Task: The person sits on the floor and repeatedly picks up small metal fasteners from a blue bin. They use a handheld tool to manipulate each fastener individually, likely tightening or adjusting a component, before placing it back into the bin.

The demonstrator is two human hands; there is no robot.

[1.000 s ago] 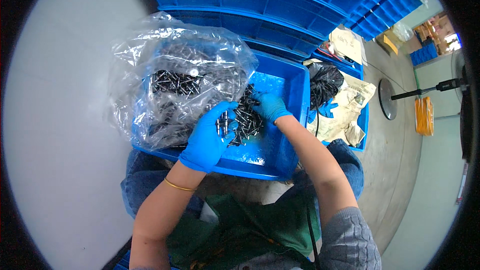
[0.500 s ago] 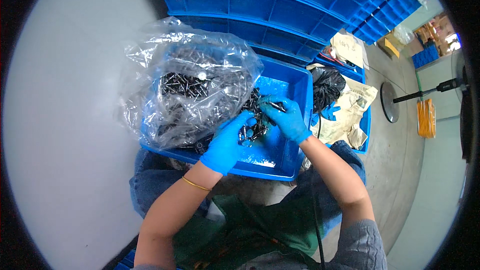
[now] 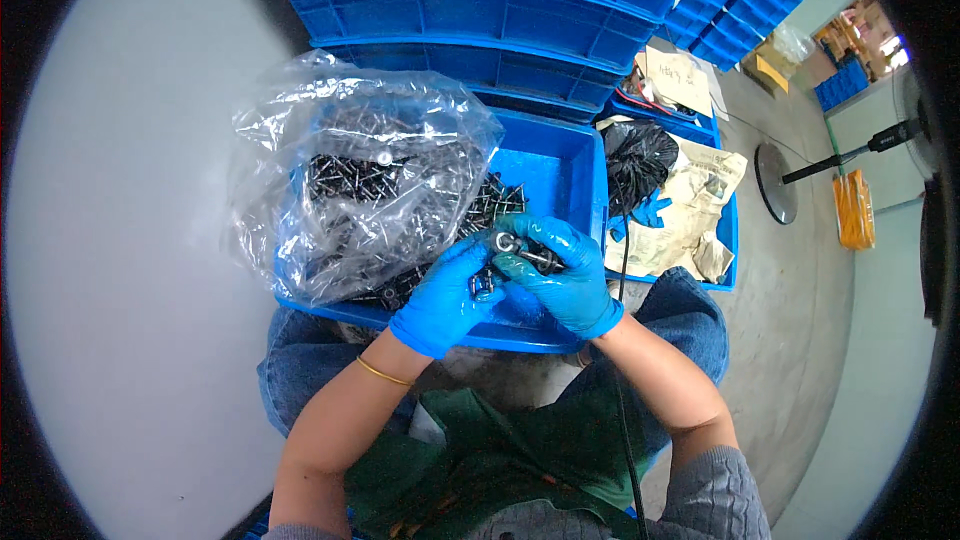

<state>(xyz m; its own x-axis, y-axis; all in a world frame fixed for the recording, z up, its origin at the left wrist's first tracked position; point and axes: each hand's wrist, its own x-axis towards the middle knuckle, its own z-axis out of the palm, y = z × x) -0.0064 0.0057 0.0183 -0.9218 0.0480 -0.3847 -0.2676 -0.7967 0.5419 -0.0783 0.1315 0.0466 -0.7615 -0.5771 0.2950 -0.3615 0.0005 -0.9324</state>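
My left hand (image 3: 443, 297) and my right hand (image 3: 568, 278), both in wet blue gloves, meet over the near part of a blue plastic crate (image 3: 597, 178). The right fingers are wrapped round dark, shiny metal parts (image 3: 535, 258), one with a bright round end. My left hand is curled under another small black metal part (image 3: 484, 284). Exactly how many parts each hand grips is hidden by the fingers. Just beyond the hands lies a pile of black pin-like metal pieces (image 3: 496, 199). Left of it a clear plastic bag (image 3: 330, 230) holds many similar pieces.
Stacked blue crates (image 3: 480, 15) rise behind the work crate. At right stands another blue crate (image 3: 729, 230) with crumpled paper (image 3: 690, 220) and a black plastic bag (image 3: 640, 158). A black cable (image 3: 624, 390) hangs near my right arm. A fan stand (image 3: 776, 185) stands farther right.
My right hand has drawn back from the pile toward me, bringing metal parts close to my left hand. The two hands now touch or nearly touch. The view has shifted slightly.
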